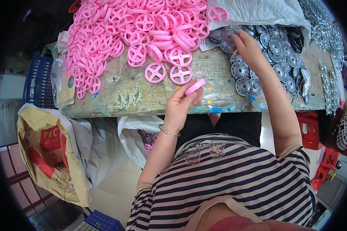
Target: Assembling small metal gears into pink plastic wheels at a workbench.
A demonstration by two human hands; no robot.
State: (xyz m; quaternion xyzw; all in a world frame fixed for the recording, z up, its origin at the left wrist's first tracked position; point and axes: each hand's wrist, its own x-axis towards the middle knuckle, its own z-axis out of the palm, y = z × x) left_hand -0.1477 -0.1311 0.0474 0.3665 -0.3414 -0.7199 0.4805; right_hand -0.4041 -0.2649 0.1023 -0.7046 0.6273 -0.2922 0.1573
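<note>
Nearest you: striped shirt [235, 181], both forearms coming up from it, bangle [169, 132] on your left wrist. Left of your lap a tan sack [46, 154] stands open beside a white bag [133, 134] with a few pink and grey parts inside; blue crates [36, 79] sit further left and at the lower edge. Your left hand [181, 104] is raised over the near edge of the bench [219, 73], fingers [189, 98] closed on a pink wheel [195, 86], held edge-on and tilted, clear of the bench top. Bench surface is worn, with paint flecks and small stickers. Just beyond that hand two pink spoked wheels lie flat and apart from the rest, then the big pink pile [135, 27] spreads across the left and centre of the bench, partly on a clear plastic sheet. Your right hand [248, 48] reaches further out to the right, fingertips pinched on a grey disc [227, 34] at the top-left of the grey pile [273, 57]; that pile lies on the right half of the bench, spilling out of a white bag [258, 9]. One pink wheel sits alone on that bag's edge. Far right, a heap of small shiny metal parts [327, 46]. Red stool [308, 127] under the bench on your right, and another person's patterned sleeve [343, 133] at the right rim.
</note>
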